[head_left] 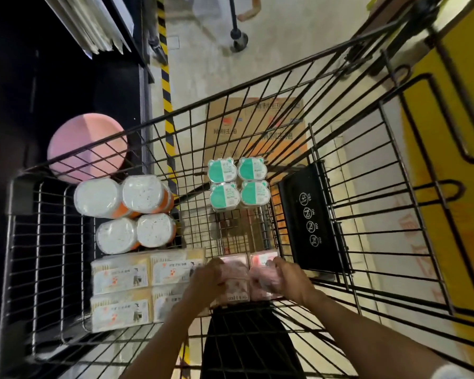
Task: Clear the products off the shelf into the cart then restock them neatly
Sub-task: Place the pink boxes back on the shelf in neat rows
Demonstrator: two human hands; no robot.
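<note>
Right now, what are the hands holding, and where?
Pink packs: the left hand grips their left side, the right hand their right side.

Two hands reach down into a black wire cart (340, 165). The left hand (207, 279) and the right hand (281, 277) each hold a pink pack (237, 272). Green tubs (237, 184), white round tubs (129, 212) and yellow boxes (137, 285) sit in the cart too.

pink packs (237, 277): motion-blurred, partly covered by both hands (print unreadable)
yellow boxes (121, 277): label text too small
shelf (39, 77): dark, contents indiscernible
</note>
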